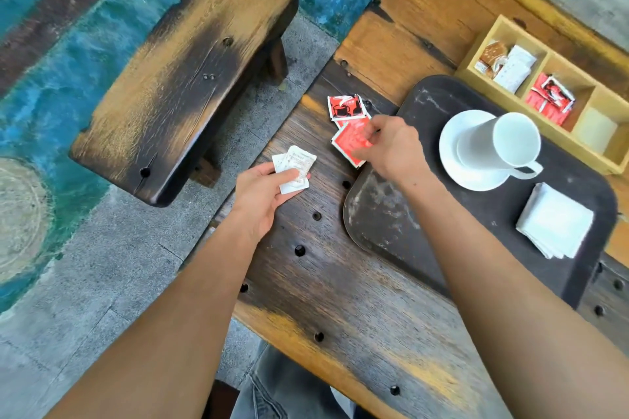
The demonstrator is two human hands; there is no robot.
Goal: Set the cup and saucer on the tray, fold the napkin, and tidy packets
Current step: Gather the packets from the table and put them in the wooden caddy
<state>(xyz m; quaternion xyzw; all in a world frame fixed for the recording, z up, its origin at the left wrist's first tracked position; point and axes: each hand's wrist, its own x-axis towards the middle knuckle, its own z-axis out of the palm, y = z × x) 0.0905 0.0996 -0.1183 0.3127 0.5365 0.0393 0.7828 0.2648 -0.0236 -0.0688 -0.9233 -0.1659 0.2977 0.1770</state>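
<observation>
The left grip (269,189) is closed on a few white packets (295,168), thumb on top, held just over the near-left edge of the bench (340,282), where the dark boards end and the grey floor (102,282) begins. The right grip (391,146) is pinching a red packet (350,143) between fingertips and thumb, right at the left rim of the tray (391,231); that packet overlaps the rim. A second red packet (345,107) lies flat on the bench just beyond, touching or nearly touching the pinched one. Between the two grips the bench is bare wood, and the near half of the tray is also free. Farther right on the tray, the cup (500,143) sits on the saucer (476,177), well apart from the right grip, and the folded napkin (554,221) lies near the tray's right edge. Behind the tray, touching or just beside its far rim, stands a wooden box (510,31) with compartments: brown and white packets in the left one, red packets in the next, and something pale in the third. A wooden stool (183,71) stands on the floor left of the bench.
</observation>
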